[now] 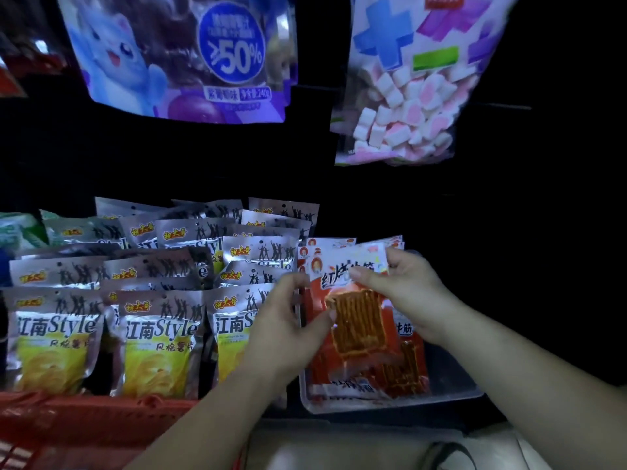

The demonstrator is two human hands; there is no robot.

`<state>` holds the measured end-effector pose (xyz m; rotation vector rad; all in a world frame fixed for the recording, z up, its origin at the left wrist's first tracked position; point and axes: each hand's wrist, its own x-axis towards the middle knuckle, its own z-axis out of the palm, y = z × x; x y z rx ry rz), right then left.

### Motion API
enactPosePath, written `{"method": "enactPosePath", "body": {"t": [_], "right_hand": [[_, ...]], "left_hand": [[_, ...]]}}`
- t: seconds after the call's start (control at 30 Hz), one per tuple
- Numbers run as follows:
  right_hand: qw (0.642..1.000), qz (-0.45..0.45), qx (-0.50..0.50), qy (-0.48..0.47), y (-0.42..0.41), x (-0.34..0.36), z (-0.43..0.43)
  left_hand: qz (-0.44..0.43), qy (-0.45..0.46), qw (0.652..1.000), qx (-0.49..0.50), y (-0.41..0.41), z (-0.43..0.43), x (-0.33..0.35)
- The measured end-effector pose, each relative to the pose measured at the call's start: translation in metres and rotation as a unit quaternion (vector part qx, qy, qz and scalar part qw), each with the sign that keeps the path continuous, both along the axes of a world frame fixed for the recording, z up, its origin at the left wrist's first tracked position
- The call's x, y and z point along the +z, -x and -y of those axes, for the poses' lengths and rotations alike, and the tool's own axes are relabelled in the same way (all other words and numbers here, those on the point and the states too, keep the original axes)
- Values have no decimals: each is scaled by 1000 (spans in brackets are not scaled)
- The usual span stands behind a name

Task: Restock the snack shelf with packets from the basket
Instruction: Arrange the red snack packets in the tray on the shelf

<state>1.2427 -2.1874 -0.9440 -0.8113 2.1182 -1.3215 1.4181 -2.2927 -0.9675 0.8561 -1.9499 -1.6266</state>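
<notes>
A red snack packet (356,320) with brown strips showing through its window stands at the front of a clear plastic bin (451,395) on the shelf, with more red packets behind it. My right hand (407,293) grips the packet's upper right part, thumb across its front. My left hand (288,320) holds its left edge, thumb on the front. The red basket (84,422) sits at the lower left; its contents are not visible.
Several rows of silver packets with yellow chips (159,334) fill the shelf left of the bin. Above hang a purple-blue bag (190,56) and a bag of pink-white marshmallows (403,106). Green packets (20,232) lie far left. The surroundings are dark.
</notes>
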Motion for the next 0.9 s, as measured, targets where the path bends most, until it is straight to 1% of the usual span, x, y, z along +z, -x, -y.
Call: {"method": "enactPosePath", "body": {"t": [0.03,0.1,0.2,0.3,0.4,0.5,0.57,0.63,0.7,0.77,0.83,0.9], "right_hand": [[1000,6,-9,7,-8,4,-1],[999,23,-38,17,-25,16,-2],[997,64,-49,21,-55,35,-7],[998,43,-38,21,-81,58,-14],[999,16,-40,19,-104,84,-31],[999,13,32,-35,-125,110,-47],[997,-18,42,-59,-132,119,-53],[998,-43,20,-42,-140,120,-55],[997,-68,13,-22,-145,113,-54],[996,-87,27,-12,-145,107,-49],[993,-105,48,-17,-142,104,-47],[989,-125,63,-45,-137,103,-45]], "left_hand": [[-41,-62,997,-32,-2,-3,11],[-83,-131,987,-49,-8,-9,32],[-127,-167,978,3,-26,-13,55],[-149,-185,971,-9,-46,-15,76],[-136,-139,980,-32,-64,-16,94],[-112,-30,992,-49,-84,-9,116],[-71,10,993,-89,-92,-2,125],[-47,12,993,-109,-98,0,130],[-49,8,992,-120,-101,3,128],[-37,44,990,-131,-104,8,123],[-27,73,988,-134,-104,11,120],[-27,68,987,-145,-102,12,117]]}}
